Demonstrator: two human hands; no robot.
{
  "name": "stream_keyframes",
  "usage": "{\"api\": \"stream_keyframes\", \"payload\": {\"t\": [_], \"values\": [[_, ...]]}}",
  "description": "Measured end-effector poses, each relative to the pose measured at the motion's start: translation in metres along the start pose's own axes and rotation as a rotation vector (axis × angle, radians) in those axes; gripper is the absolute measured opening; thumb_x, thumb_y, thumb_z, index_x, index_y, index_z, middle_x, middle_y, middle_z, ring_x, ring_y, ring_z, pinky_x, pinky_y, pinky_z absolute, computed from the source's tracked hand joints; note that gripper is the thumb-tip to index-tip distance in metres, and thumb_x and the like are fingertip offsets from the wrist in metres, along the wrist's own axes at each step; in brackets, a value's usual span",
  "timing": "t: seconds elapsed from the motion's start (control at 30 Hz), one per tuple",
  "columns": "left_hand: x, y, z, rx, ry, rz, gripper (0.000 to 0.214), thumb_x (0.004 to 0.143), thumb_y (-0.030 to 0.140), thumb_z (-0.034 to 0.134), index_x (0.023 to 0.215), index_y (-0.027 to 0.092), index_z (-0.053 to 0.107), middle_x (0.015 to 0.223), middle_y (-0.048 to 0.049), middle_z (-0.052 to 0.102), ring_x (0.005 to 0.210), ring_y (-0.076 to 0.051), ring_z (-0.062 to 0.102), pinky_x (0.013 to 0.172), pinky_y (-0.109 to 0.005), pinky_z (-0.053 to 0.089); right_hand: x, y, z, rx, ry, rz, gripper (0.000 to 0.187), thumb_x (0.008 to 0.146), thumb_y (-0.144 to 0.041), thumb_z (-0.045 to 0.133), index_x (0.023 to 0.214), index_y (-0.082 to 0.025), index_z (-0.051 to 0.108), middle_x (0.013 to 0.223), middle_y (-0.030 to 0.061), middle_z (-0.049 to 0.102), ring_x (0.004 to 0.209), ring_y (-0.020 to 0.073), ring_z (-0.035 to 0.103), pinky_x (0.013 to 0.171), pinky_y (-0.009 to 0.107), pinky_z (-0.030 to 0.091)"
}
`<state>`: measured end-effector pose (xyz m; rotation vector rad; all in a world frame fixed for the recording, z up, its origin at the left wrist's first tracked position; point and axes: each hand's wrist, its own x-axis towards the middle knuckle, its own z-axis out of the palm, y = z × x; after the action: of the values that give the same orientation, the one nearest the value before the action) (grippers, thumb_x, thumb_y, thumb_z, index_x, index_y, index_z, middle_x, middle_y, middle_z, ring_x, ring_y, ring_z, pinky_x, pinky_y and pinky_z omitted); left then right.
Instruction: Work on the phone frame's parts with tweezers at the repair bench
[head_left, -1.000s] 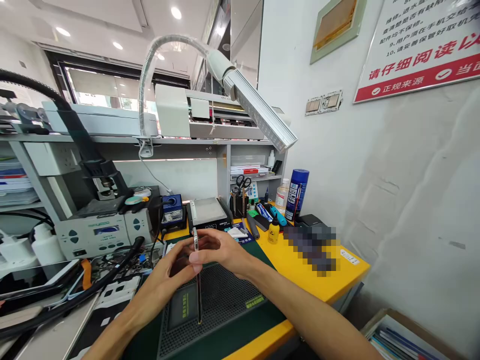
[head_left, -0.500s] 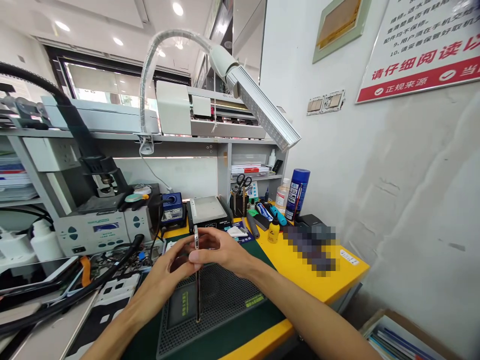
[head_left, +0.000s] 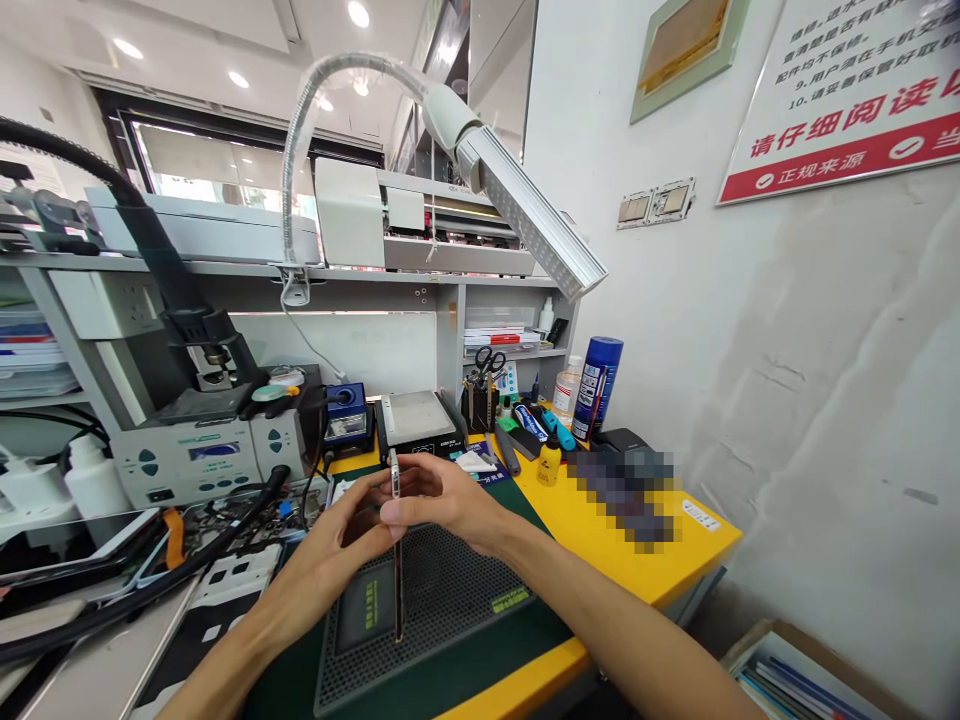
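Note:
A thin smartphone (head_left: 399, 598) stands upright on its edge, seen nearly side-on, its lower end on a dark grey perforated mat (head_left: 465, 572). My left hand (head_left: 339, 535) grips it from the left, the thumb near its middle and the fingers curled toward the upper part. From the right, my right hand (head_left: 444, 505) pinches the upper part, thumb tip on the near edge. Both hands meet around the phone, so part of its faces and several fingertips are hidden.
A hot-air station (head_left: 195, 460) and a pile of circuit boards lie left. A heating plate (head_left: 420, 420), a tool holder (head_left: 481, 408), a yellow bottle (head_left: 549, 466) and a blue spray can (head_left: 598, 385) stand behind. A lamp (head_left: 532, 210) hangs overhead.
The whole view has shifted very slightly. Both hands keep the same hold on the upright phone, with no clear movement of it against the mat.

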<state>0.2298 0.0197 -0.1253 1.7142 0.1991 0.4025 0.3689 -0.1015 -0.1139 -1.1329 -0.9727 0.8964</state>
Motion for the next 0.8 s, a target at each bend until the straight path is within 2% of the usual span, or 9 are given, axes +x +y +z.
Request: {"api": "stream_keyframes", "payload": {"t": [0.13, 0.37, 0.5, 0.63, 0.8], "values": [[0.0002, 0.0023, 0.0001, 0.012, 0.013, -0.010, 0.070, 0.081, 0.059, 0.069, 0.141, 0.026, 0.051, 0.140, -0.0070, 0.062, 0.115, -0.034, 0.065, 0.103, -0.047, 0.049, -0.0006, 0.0000, -0.0003, 0.003, -0.009, 0.005, 0.065, 0.061, -0.031, 0.095, 0.119, -0.023, 0.067, 0.104, 0.0019, 0.068, 0.102, 0.0222, 0.061, 0.087, 0.033, 0.047], [0.0020, 0.0016, -0.0009, 0.009, 0.035, -0.036, 0.065, 0.082, 0.052, 0.068, 0.141, 0.028, 0.053, 0.142, -0.0055, 0.061, 0.115, -0.033, 0.065, 0.099, -0.044, 0.051, -0.0008, -0.0007, -0.0012, 0.011, -0.018, 0.025, 0.064, 0.067, -0.037, 0.093, 0.125, -0.025, 0.066, 0.112, 0.0041, 0.067, 0.106, 0.0231, 0.060, 0.084, 0.031, 0.049], [0.0017, 0.0020, -0.0003, 0.023, 0.045, -0.031, 0.068, 0.080, 0.056, 0.068, 0.141, 0.027, 0.053, 0.136, -0.0064, 0.064, 0.115, -0.034, 0.065, 0.099, -0.045, 0.051, -0.0001, 0.0016, -0.0012, 0.015, -0.021, 0.023, 0.064, 0.068, -0.037, 0.092, 0.125, -0.025, 0.067, 0.114, 0.0042, 0.066, 0.109, 0.0234, 0.060, 0.085, 0.031, 0.049], [0.0013, 0.0024, 0.0001, 0.002, 0.024, -0.016, 0.072, 0.080, 0.058, 0.068, 0.141, 0.024, 0.050, 0.128, -0.0085, 0.068, 0.114, -0.034, 0.066, 0.098, -0.046, 0.051, -0.0001, 0.0023, -0.0012, 0.011, -0.028, 0.022, 0.068, 0.069, -0.037, 0.091, 0.130, -0.025, 0.065, 0.114, 0.0049, 0.066, 0.110, 0.0239, 0.060, 0.087, 0.032, 0.048], [0.0009, 0.0033, -0.0017, -0.011, -0.006, -0.013, 0.069, 0.081, 0.053, 0.069, 0.140, 0.023, 0.049, 0.134, -0.0090, 0.066, 0.116, -0.033, 0.066, 0.099, -0.044, 0.051, -0.0002, 0.0025, -0.0008, 0.002, -0.023, 0.020, 0.066, 0.071, -0.035, 0.089, 0.132, -0.025, 0.064, 0.112, 0.0048, 0.067, 0.106, 0.0239, 0.062, 0.085, 0.032, 0.050]]}}
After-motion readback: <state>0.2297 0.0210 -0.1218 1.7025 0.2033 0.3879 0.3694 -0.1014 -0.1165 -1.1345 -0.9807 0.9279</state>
